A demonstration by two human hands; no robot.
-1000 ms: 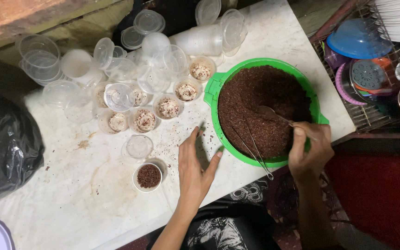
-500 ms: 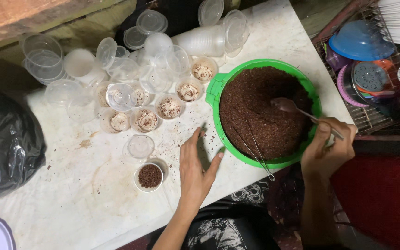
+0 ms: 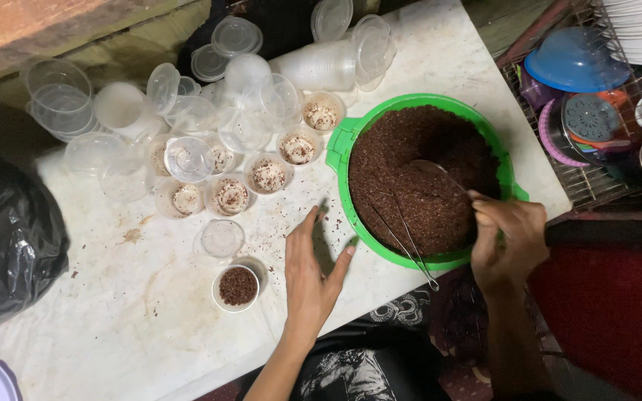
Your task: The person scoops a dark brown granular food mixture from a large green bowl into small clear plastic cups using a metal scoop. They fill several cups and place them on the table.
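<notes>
A green bowl [image 3: 348, 138] full of dark brown crumbs stands on the white table [image 3: 98, 312]. My right hand [image 3: 507, 241] grips a metal spoon [image 3: 432, 169] whose bowl rests in the crumbs. Thin metal tongs [image 3: 406, 241] lie across the bowl's near rim. My left hand [image 3: 312, 271] lies flat on the table just left of the bowl, fingers apart, holding nothing. A small clear cup [image 3: 237, 287] filled with brown crumbs sits to the left of that hand, with an empty cup [image 3: 219, 239] behind it.
Several small cups with white filling and brown sprinkles [image 3: 269, 176] stand in rows behind. Empty clear cups and lids [image 3: 239, 70] crowd the far side. A black bag [image 3: 9, 245] lies at the left edge. A wire rack with plates and bowls [image 3: 603, 96] stands at the right.
My right hand has shifted along the bowl's right side, dragging the spoon through the crumbs. My left hand has stayed flat on the table.
</notes>
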